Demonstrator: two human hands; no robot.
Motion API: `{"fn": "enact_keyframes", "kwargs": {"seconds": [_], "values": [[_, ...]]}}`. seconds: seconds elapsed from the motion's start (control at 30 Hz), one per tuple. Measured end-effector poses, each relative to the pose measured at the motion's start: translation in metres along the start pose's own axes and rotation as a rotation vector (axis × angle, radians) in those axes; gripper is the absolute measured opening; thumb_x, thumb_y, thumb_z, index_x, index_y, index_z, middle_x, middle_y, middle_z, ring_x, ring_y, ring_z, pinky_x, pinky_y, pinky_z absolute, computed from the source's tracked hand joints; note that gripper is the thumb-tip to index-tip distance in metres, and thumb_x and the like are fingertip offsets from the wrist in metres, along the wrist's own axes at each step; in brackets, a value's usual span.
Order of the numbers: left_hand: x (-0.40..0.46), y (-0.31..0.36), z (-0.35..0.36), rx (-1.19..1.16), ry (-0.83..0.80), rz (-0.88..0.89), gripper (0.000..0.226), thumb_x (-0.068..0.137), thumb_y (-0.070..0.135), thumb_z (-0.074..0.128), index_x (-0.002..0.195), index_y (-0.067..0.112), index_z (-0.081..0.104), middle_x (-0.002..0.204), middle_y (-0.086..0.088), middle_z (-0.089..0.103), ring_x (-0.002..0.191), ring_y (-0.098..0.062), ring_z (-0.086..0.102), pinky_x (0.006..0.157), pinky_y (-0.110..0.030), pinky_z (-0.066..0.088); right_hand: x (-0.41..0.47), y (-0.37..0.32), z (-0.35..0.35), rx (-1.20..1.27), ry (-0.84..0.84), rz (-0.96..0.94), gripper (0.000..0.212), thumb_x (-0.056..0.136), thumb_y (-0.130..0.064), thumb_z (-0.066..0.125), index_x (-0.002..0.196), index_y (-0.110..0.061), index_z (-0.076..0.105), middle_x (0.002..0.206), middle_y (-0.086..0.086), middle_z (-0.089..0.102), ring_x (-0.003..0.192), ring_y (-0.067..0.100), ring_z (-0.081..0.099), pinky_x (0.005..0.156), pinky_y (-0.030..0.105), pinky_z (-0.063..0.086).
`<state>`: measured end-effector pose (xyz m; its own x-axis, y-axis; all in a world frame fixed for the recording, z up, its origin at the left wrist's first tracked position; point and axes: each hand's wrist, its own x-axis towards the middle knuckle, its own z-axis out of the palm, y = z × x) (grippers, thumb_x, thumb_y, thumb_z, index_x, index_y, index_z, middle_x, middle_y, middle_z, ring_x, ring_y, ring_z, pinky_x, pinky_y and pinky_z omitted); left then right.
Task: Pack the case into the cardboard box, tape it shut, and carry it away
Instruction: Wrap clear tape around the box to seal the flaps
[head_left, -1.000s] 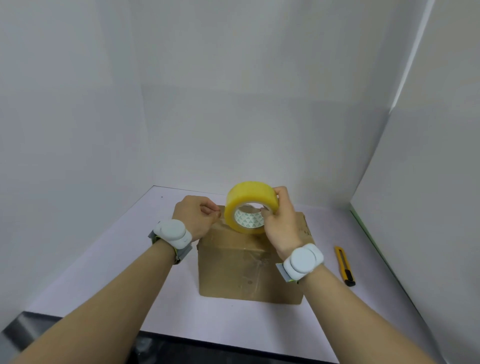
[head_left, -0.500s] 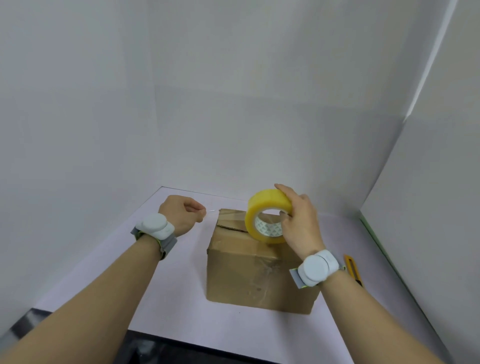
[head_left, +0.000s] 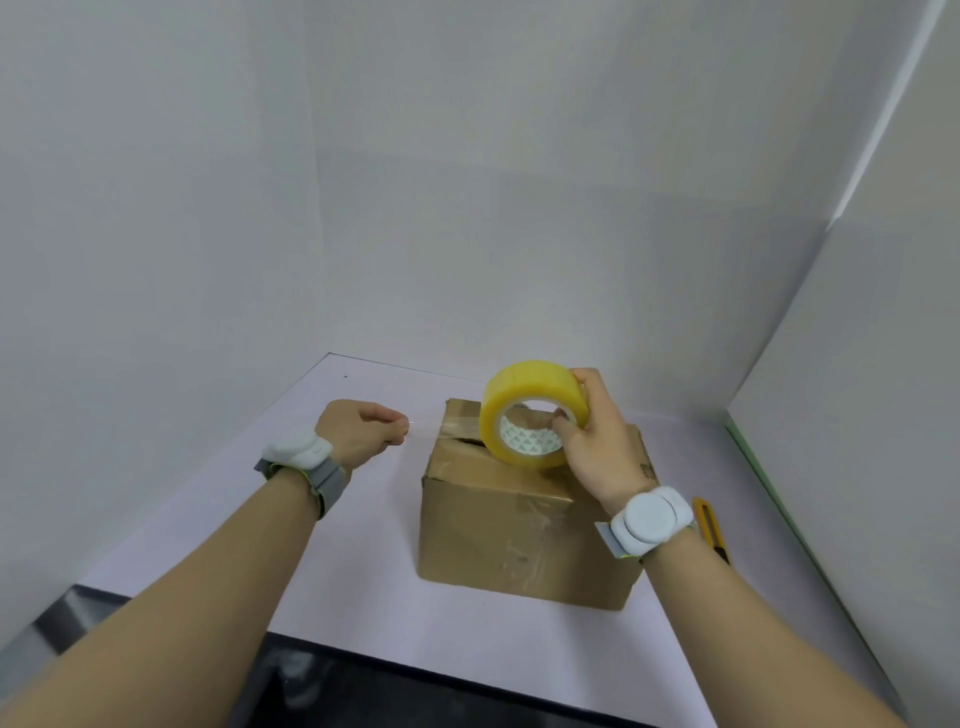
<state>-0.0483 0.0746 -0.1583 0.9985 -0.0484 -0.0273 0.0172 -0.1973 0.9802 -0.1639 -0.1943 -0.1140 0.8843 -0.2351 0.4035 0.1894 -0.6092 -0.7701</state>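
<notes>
While the right hand (head_left: 592, 441) grips the yellow roll of clear packing tape (head_left: 530, 413), its thumb is hooked thru the roll's patterned white core and the other fingers curl over the outer rim, so the roll stands on edge w/ its lower rim at or just above the top of the brown cardboard box (head_left: 524, 525); contact can't be told. Off to the left of those fingers, the left hand (head_left: 358, 431) is closed in a loose fist, thumb and forefinger pinching the free end of a clear tape strip (head_left: 441, 423) that runs from the fingertips across to the box's far-left top edge and on toward the roll. Box sits on the pale lilac tabletop (head_left: 208, 519), between the two hands and below them; top flaps look down, a dark slit showing at the seam. Case can't be seen. Just right of the right wrist a yellow utility knife (head_left: 709, 527) lies on the table, partly hidden. Both wrists carry white round sensor bands (head_left: 647, 519).
</notes>
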Motion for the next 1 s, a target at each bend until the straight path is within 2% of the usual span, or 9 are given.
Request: {"fn": "enact_keyframes", "kwargs": {"seconds": [0.13, 0.23, 0.43, 0.6, 0.7, 0.77, 0.83, 0.9, 1.0], "values": [[-0.004, -0.001, 0.002, -0.054, -0.010, -0.039, 0.012, 0.084, 0.005, 0.081, 0.095, -0.001, 0.079, 0.089, -0.018, 0.076, 0.069, -0.015, 0.069, 0.065, -0.019, 0.055, 0.002, -0.002, 0.001, -0.032, 0.023, -0.053, 0.036, 0.098, 0.001, 0.058, 0.127, -0.021, 0.053, 0.102, -0.007, 0.063, 0.090, -0.006, 0.060, 0.070, 0.002, 0.042], [-0.006, -0.006, 0.009, -0.068, -0.021, -0.068, 0.012, 0.085, 0.005, 0.081, 0.096, 0.000, 0.078, 0.089, -0.016, 0.076, 0.071, -0.015, 0.069, 0.066, -0.020, 0.054, 0.004, -0.002, 0.001, -0.048, 0.020, -0.077, 0.039, 0.098, 0.003, 0.058, 0.129, -0.020, 0.054, 0.109, 0.000, 0.064, 0.096, 0.013, 0.062, 0.071, -0.001, 0.041], [-0.006, -0.022, 0.029, -0.162, -0.049, -0.164, 0.009, 0.086, 0.003, 0.079, 0.094, -0.001, 0.079, 0.088, -0.017, 0.076, 0.073, -0.019, 0.068, 0.069, -0.026, 0.051, 0.004, 0.002, 0.001, -0.086, 0.057, -0.072, 0.039, 0.098, -0.001, 0.060, 0.129, -0.024, 0.054, 0.101, -0.013, 0.062, 0.089, -0.025, 0.055, 0.068, -0.006, 0.037], [-0.004, -0.036, 0.042, -0.161, -0.062, -0.173, 0.014, 0.082, 0.014, 0.083, 0.091, 0.004, 0.080, 0.070, -0.005, 0.073, 0.068, -0.019, 0.062, 0.074, -0.033, 0.054, 0.005, 0.007, 0.006, -0.035, 0.077, -0.063, 0.043, 0.098, 0.001, 0.060, 0.132, -0.024, 0.055, 0.112, -0.005, 0.064, 0.096, -0.008, 0.059, 0.073, -0.004, 0.040], [0.001, -0.043, 0.035, 0.093, -0.075, -0.161, 0.024, 0.080, 0.036, 0.083, 0.093, 0.015, 0.078, 0.081, -0.003, 0.075, 0.078, -0.018, 0.065, 0.068, -0.026, 0.049, 0.006, 0.010, 0.007, -0.015, 0.081, -0.058, 0.043, 0.098, 0.001, 0.059, 0.129, -0.028, 0.055, 0.107, -0.012, 0.064, 0.096, -0.013, 0.059, 0.075, -0.002, 0.041], [0.002, -0.046, 0.029, 0.296, -0.121, -0.148, 0.025, 0.084, 0.036, 0.081, 0.102, 0.020, 0.074, 0.096, 0.000, 0.073, 0.093, -0.021, 0.067, 0.078, -0.028, 0.050, 0.008, 0.011, 0.007, -0.003, 0.087, -0.062, 0.044, 0.098, 0.000, 0.059, 0.127, -0.032, 0.053, 0.107, -0.020, 0.063, 0.095, -0.018, 0.058, 0.075, -0.002, 0.041], [0.003, -0.043, 0.030, 0.443, -0.056, -0.060, 0.028, 0.092, 0.035, 0.071, 0.116, 0.020, 0.071, 0.112, 0.001, 0.071, 0.106, -0.023, 0.067, 0.088, -0.028, 0.048, 0.008, 0.011, 0.009, 0.010, 0.084, -0.064, 0.045, 0.098, 0.001, 0.059, 0.126, -0.034, 0.053, 0.109, -0.023, 0.062, 0.095, -0.019, 0.057, 0.077, -0.002, 0.042], [0.001, -0.034, 0.035, 0.374, 0.042, 0.013, 0.028, 0.101, 0.034, 0.055, 0.116, 0.017, 0.070, 0.120, -0.004, 0.071, 0.110, -0.027, 0.066, 0.093, -0.030, 0.047, 0.009, 0.013, 0.010, 0.023, 0.086, -0.064, 0.047, 0.097, 0.001, 0.060, 0.126, -0.035, 0.053, 0.109, -0.024, 0.061, 0.096, -0.017, 0.058, 0.078, -0.001, 0.042], [-0.002, -0.008, 0.051, 0.098, -0.020, -0.054, 0.039, 0.105, 0.038, 0.040, 0.091, 0.010, 0.063, 0.100, -0.008, 0.067, 0.099, -0.029, 0.061, 0.096, -0.040, 0.047, 0.010, 0.014, 0.011, 0.037, 0.085, -0.064, 0.046, 0.096, 0.001, 0.060, 0.128, -0.032, 0.054, 0.109, -0.023, 0.062, 0.097, -0.014, 0.059, 0.077, -0.001, 0.042]]}}
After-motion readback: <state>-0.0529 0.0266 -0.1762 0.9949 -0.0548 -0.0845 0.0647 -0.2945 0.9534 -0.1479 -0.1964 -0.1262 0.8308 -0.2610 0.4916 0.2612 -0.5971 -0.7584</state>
